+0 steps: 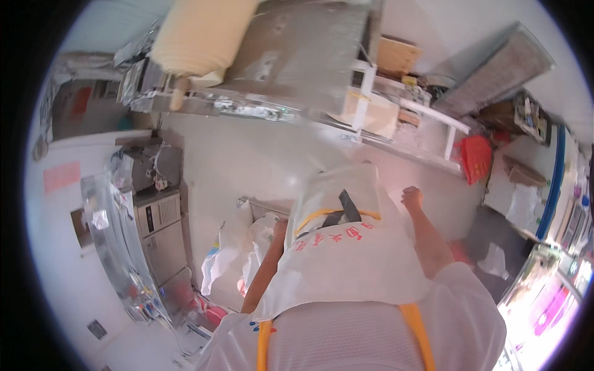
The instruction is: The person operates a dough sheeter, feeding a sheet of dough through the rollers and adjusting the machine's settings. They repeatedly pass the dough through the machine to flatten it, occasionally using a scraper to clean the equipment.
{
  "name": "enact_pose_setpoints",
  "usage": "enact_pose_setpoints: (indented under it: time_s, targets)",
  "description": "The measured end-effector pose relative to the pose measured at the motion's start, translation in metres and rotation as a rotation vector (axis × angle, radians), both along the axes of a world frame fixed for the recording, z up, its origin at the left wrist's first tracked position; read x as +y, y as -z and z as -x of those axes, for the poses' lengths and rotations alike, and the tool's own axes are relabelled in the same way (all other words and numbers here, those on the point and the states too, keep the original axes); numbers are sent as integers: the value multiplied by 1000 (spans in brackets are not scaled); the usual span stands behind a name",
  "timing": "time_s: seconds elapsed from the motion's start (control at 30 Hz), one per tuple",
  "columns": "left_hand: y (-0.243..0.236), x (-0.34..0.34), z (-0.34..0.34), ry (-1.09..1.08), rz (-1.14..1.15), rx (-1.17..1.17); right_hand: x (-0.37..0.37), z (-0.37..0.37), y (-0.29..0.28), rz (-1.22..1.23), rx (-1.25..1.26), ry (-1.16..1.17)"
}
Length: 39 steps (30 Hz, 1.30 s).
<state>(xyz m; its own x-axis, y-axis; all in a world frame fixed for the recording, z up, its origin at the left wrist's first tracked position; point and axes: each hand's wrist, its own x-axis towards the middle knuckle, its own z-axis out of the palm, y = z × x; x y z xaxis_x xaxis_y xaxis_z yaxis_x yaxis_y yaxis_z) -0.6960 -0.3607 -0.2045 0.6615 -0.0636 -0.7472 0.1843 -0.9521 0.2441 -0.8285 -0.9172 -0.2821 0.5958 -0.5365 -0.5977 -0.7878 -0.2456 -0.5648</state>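
I stand in a white apron (pixel 352 266) with yellow straps and a dark strip at its front. Out to the right of the apron, my right hand (pixel 412 196) is curled into a loose fist, and nothing shows in it. Close against the apron's left side hangs my left hand (pixel 280 229), its fingers mostly hidden. White plastic bags (pixel 226 250) lie just left of it; whether the hand touches them is unclear. Ahead, a thick cream-coloured roll (pixel 204 34) wound on a wooden rod (pixel 179 93) rests on a metal-topped table (pixel 303 49).
A steel cabinet (pixel 166 232) stands on the left beside a cluttered shelf. At the right are a white-framed rack (pixel 427 117), a red bag (pixel 476 159), a leaning grey board (pixel 495 71) and a blue-edged white counter (pixel 520 179). Pale floor (pixel 247 154) lies between me and the table.
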Motion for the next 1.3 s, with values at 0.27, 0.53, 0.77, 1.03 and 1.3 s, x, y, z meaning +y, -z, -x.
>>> enact_pose_setpoints:
  time_s: [0.27, 0.53, 0.77, 1.03, 1.3]
  targets:
    - [28, 104, 7, 164, -128, -88, 64, -58, 9, 174, 49, -174]
    - [51, 171, -67, 550, -48, -107, 77, -59, 99, 398, -58, -316]
    - [61, 266, -144, -229, 82, -161, 240, -237, -38, 328, -153, -546]
    - [-6, 241, -292, -502, 539, -227, 471, -474, -310, -142, -502, -757]
    - [22, 424, -275, 38, 54, -215, 602, -625, -302, -283, -329, -1238]
